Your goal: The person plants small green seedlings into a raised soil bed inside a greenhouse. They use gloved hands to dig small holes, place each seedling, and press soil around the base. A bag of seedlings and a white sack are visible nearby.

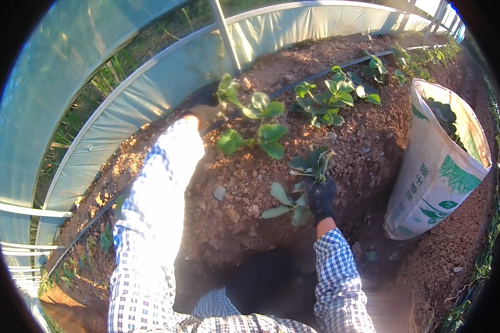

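My left hand (204, 109), in a dark glove, reaches to the far side of the soil bed. Pale green strawberry leaves (228, 89) stick out from its blurred fingers. My right hand (321, 197), also in a dark glove, grips a bunch of strawberry leaves (312, 163) low over the near slope. Between the hands a strawberry plant (271, 133) grows from the crumbly brown soil. Just left of my right hand, several broad leaves (284, 202) hang or lie against the soil; whether they belong to the held bunch I cannot tell.
A white woven sack (431, 179) with green print and writing stands upright at right, leaves (443, 116) inside. More strawberry plants (331, 98) line the bed beside a black drip hose (293, 85). Beyond runs plastic greenhouse sheeting (300, 29) with a metal post (227, 37).
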Action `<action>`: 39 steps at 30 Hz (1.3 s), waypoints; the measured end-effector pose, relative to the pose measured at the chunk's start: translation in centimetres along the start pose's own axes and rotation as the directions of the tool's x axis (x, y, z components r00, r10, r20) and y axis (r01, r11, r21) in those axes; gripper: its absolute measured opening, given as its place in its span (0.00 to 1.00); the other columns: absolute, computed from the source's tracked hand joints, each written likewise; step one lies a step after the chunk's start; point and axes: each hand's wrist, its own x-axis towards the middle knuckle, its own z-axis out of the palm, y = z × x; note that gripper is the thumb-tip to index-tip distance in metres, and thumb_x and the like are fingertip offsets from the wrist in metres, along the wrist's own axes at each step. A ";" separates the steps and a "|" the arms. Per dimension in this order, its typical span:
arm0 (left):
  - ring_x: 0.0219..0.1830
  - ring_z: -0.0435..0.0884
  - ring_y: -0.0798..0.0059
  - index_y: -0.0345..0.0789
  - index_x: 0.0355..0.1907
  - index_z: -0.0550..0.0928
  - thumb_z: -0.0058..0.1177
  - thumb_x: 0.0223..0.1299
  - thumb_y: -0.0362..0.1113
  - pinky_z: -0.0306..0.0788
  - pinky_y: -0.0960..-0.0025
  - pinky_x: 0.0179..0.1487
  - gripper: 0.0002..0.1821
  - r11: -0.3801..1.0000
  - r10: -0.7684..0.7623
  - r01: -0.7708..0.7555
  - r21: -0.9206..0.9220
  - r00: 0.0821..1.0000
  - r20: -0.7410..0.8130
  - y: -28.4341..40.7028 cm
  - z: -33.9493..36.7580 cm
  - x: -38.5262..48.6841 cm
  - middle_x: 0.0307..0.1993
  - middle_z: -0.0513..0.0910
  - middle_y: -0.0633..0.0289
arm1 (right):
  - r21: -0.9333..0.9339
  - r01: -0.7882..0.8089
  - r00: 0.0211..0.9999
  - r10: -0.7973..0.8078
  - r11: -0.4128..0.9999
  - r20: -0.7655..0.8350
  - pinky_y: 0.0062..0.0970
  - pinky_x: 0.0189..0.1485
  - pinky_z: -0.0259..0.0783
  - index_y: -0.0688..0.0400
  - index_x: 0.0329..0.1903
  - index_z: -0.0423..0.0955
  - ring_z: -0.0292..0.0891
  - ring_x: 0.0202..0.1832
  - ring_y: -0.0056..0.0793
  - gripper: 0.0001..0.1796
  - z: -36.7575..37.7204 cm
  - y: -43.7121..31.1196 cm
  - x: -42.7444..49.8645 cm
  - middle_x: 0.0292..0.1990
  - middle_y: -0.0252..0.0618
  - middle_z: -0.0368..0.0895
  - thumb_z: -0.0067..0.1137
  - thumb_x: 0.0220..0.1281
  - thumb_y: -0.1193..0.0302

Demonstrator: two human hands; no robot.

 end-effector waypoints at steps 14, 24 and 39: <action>0.46 0.76 0.70 0.35 0.57 0.72 0.54 0.61 0.48 0.70 0.68 0.48 0.26 0.991 0.013 -0.062 0.117 0.924 0.381 3.2 9.0 5.4 0.46 0.78 0.56 | -0.030 0.074 0.997 -0.075 0.997 -0.028 0.39 0.35 0.70 0.64 0.33 0.78 0.78 0.33 0.48 0.13 0.2 1.0 0.1 0.28 0.50 0.81 0.64 0.52 0.66; 0.56 0.72 0.69 0.37 0.59 0.72 0.52 0.61 0.52 0.66 0.67 0.57 0.29 1.000 -0.005 -0.008 0.025 0.883 0.469 3.0 8.4 3.2 0.52 0.76 0.53 | -0.047 0.048 0.999 -0.049 0.998 -0.017 0.37 0.36 0.71 0.64 0.34 0.78 0.79 0.33 0.43 0.12 0.0 0.2 0.0 0.28 0.47 0.81 0.63 0.53 0.68; 0.46 0.82 0.58 0.36 0.42 0.80 0.58 0.49 0.37 0.75 0.61 0.48 0.15 0.836 -0.147 0.296 0.463 0.932 -0.331 -3.7 7.5 3.3 0.41 0.83 0.53 | 0.023 0.000 1.000 0.000 1.000 0.008 0.35 0.34 0.72 0.66 0.33 0.78 0.80 0.31 0.40 0.12 0.0 0.7 0.4 0.27 0.46 0.82 0.63 0.54 0.68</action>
